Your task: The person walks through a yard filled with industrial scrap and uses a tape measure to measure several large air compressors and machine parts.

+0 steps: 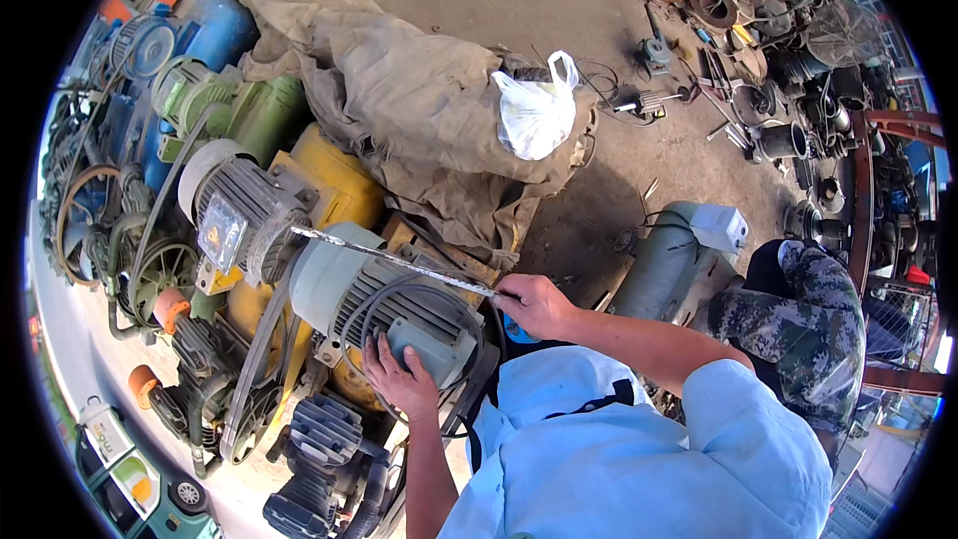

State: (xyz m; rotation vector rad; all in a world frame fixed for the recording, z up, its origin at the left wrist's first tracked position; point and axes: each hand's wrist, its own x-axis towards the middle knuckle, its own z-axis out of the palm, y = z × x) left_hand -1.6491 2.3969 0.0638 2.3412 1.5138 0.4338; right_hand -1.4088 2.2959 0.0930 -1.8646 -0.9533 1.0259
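Observation:
My right hand [537,305] is closed round the near end of a long thin bar [394,259] with worn, whitish patches. The bar slants away to the left over a grey-green electric motor [349,274], its far end by the motor's belt side. My left hand [402,376] lies with fingers spread on the motor's terminal box [435,347], holding nothing. A dark cable [367,311] loops across the motor's cooling fins beside that hand. Drive belts [261,364] run down from the motor's left end. Beyond it sits a second grey motor [244,202] with a clear plastic packet on it.
A finned black compressor head [324,444] stands near my left forearm. Ahead, a brown tarpaulin [399,90] carries a white plastic bag [536,112]. A grey-green tank [661,265] and camouflage clothing [798,314] are on my right. Machine parts [778,130] and tools crowd the far right.

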